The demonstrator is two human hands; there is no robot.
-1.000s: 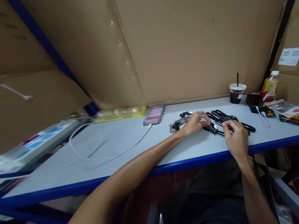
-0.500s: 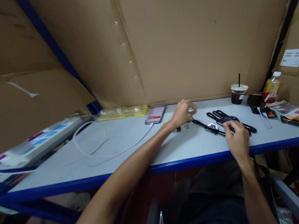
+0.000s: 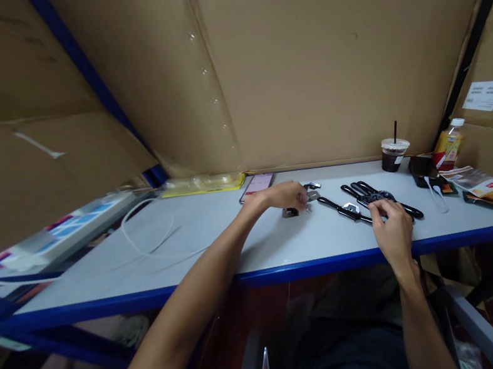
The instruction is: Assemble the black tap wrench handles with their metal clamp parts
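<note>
My left hand (image 3: 290,194) reaches over the table, its fingers curled down among small metal parts. A dark blade-like piece (image 3: 290,212) lies under its palm, and a flat grey plate (image 3: 313,195) sits by its fingertips. Whatever those fingers pinch is hidden. A black spokeshave (image 3: 350,210) with a silver middle lies slantwise, its right end covered by my right hand (image 3: 391,221). Thumb and forefinger of that hand are pressed together; what is between them cannot be made out. More black spokeshaves (image 3: 365,192) lie in a pile just beyond the right hand.
A phone (image 3: 260,183) and yellow-edged clear packaging (image 3: 201,185) lie along the back. A white cable (image 3: 126,234) loops at left near a power strip (image 3: 68,232). At right stand a drink cup (image 3: 394,155) and a bottle (image 3: 452,143), with packets (image 3: 484,180) before them.
My left hand has come down and slightly left, from above the table onto the small metal parts, its fingers now curled. My right hand has stayed where it was.
</note>
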